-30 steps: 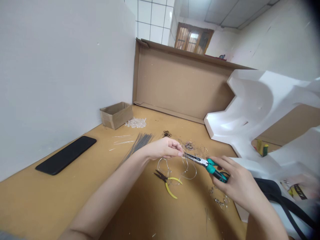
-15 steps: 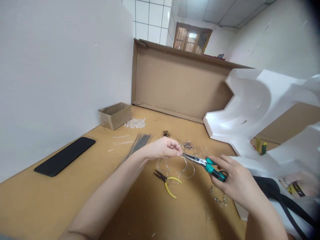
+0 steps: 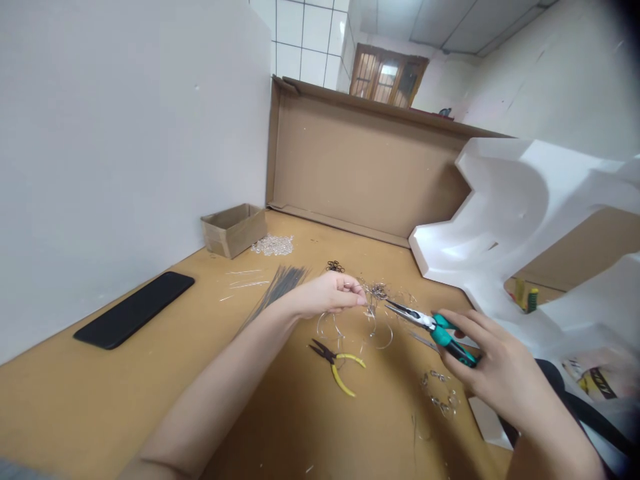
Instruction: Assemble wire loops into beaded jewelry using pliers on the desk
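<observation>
My left hand (image 3: 334, 293) pinches thin silvery wire (image 3: 371, 310) between thumb and fingertips; the wire's exact shape at the fingers is too fine to make out. To its right, my right hand (image 3: 493, 353) is wrapped round long-nose pliers (image 3: 425, 323) with green and black handles. Their jaws are slightly parted and stand apart from the left fingertips. Below the left hand, yellow-handled pliers (image 3: 336, 363) lie spread on the table. Curved loops of wire (image 3: 384, 337) show under the hands. Behind them sits a tangle of wire pieces (image 3: 377, 290).
A bundle of grey wires (image 3: 280, 287) lies left of the hands. Clear small pieces (image 3: 273, 245) are heaped beside a small cardboard box (image 3: 234, 232). Black rings (image 3: 335, 266), a dark flat slab (image 3: 135, 310) and a wire ring (image 3: 440, 393) lie around. White foam (image 3: 500, 200) borders the right.
My right hand has drawn the long-nose pliers back to the right, away from the left fingertips, and their jaws have parted. The left hand has barely moved. The view has shifted slightly.
</observation>
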### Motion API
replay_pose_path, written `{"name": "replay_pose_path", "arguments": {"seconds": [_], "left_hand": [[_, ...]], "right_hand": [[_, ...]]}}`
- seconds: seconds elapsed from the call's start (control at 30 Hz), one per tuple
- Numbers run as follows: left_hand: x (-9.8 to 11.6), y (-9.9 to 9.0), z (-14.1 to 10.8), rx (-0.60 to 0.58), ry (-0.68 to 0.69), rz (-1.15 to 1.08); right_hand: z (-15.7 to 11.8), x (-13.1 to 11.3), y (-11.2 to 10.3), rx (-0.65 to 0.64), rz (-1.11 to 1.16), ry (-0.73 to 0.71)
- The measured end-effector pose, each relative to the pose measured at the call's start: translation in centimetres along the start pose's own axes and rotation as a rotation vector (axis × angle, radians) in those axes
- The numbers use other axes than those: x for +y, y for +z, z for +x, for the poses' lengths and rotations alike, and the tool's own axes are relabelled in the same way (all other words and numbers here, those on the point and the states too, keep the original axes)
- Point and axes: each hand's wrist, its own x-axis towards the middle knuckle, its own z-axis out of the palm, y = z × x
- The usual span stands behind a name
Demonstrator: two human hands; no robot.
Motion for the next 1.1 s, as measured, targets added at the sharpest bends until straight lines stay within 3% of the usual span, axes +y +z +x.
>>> {"name": "replay_pose_path", "arguments": {"seconds": [0.2,0.4,0.73,1.1], "left_hand": [[-0.2,0.3,-0.2,0.126,0.002,0.203],[0.2,0.8,-0.4,0.170,-0.019,0.259],[0.0,0.4,0.1,0.097,-0.049,0.194],[-0.8,-0.1,0.7,0.054,-0.034,0.083]], "right_hand": [[-0.3,-1.7,-1.1,0.065,-0.136,-0.086],[0.7,-2.7,-0.4,0.080,-0.246,-0.137],[1.0,-2.8,0.5,0.080,-0.294,-0.163],[1.4,-2.8,-0.1,0.069,-0.296,-0.162]]}}
